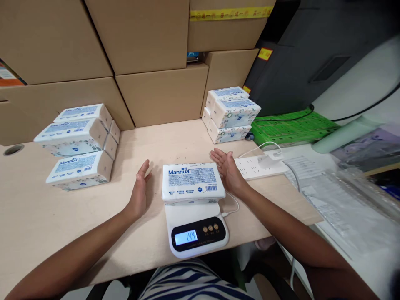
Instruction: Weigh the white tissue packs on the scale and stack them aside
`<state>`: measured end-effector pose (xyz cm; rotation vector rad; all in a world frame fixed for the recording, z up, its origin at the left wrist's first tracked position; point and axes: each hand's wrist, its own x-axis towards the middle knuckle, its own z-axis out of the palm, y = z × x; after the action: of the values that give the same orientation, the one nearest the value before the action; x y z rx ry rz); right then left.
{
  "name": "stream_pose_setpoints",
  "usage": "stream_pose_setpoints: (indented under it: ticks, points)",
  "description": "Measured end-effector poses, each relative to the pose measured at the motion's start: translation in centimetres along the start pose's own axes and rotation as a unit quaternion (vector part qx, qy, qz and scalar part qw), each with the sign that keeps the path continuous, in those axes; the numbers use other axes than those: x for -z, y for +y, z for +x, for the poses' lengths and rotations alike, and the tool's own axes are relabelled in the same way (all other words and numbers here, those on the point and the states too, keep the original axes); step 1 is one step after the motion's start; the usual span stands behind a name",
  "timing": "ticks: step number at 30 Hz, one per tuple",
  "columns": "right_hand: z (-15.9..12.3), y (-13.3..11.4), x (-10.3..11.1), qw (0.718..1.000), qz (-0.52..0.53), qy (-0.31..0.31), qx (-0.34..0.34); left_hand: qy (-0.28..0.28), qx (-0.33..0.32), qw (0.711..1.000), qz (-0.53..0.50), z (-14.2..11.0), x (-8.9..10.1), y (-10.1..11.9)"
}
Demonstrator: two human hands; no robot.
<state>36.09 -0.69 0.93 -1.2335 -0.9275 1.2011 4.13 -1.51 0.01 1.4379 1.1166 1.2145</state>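
Observation:
A white pack of tissues [193, 181] with blue "Manhua" print lies flat on a white digital scale [196, 211], whose lit display reads 144, perhaps with a decimal point. To the left of the pack, my left hand [140, 189] is held apart from it, fingers stretched and holding nothing. My right hand [230, 171] is beside the pack's right end, fingers extended; whether it touches the wrapper I cannot tell. One stack of tissue packs [81, 143] stands at the left of the table, and another stack of tissue packs [231, 112] at the back right.
Cardboard boxes [162, 96] form a wall behind the wooden table [150, 143]. A white power strip [261, 166] with cables lies right of my right hand. Farther right are a green plastic crate [287, 129] and clear plastic wrapping [353, 204].

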Motion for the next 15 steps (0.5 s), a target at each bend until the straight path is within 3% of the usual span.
stream_pose_setpoints:
  ticks: [6, 10, 12, 15]
  points:
    - [0.3, 0.2, 0.2, 1.0, -0.005, 0.002, -0.002, 0.002, 0.011, 1.0, 0.001, 0.1, -0.3, 0.0]
    - [0.7, -1.0, 1.2, 0.999, -0.035, 0.021, 0.024, 0.009, 0.006, 1.0, 0.001, 0.6, -0.8, 0.5]
    - [-0.3, -1.9, 1.5, 0.997, -0.053, 0.031, 0.053, 0.012, 0.008, 1.0, 0.016, 0.4, -1.1, 0.8]
    - [-4.3, -2.2, 1.5, 0.991, -0.063, 0.055, 0.1, -0.026, -0.035, 0.997, 0.057, -1.1, -1.7, 1.4]
